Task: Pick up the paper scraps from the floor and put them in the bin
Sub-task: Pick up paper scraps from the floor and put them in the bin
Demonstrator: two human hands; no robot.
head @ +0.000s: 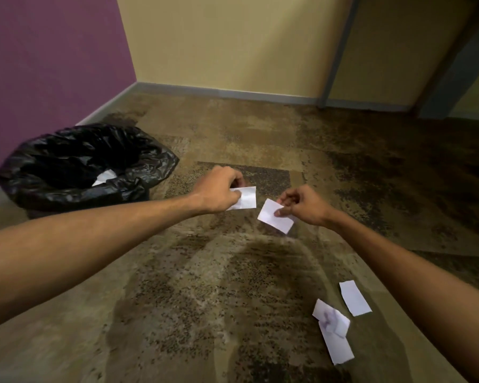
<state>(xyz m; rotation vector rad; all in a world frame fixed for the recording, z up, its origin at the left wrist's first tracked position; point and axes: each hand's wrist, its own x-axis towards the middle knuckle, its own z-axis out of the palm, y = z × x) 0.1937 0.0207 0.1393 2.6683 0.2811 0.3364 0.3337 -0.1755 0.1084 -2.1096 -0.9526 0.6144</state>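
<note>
Two white rectangular paper scraps are held above the mottled brown carpeted floor [205,272]. The creased scrap [245,199] is pinched at its left edge by the curled fingers of the left hand [219,189]; the flat, tilted scrap [274,217] is pinched at its right edge between thumb and fingers of the right hand [302,205]. The two scraps lie near one another, not touching, both hands raised off the floor. On the floor at lower right lie further white scraps: a plain rectangular one [354,298] and, just beside it, an overlapping pair, the upper purple-smudged scrap [331,317] resting partly on a longer strip [339,348]. At left, against the purple wall [53,59], stands the round bin lined with a crumpled black plastic bag [138,172]; white paper [104,178] shows inside it. A yellow wall [233,40] closes the far side.
</note>
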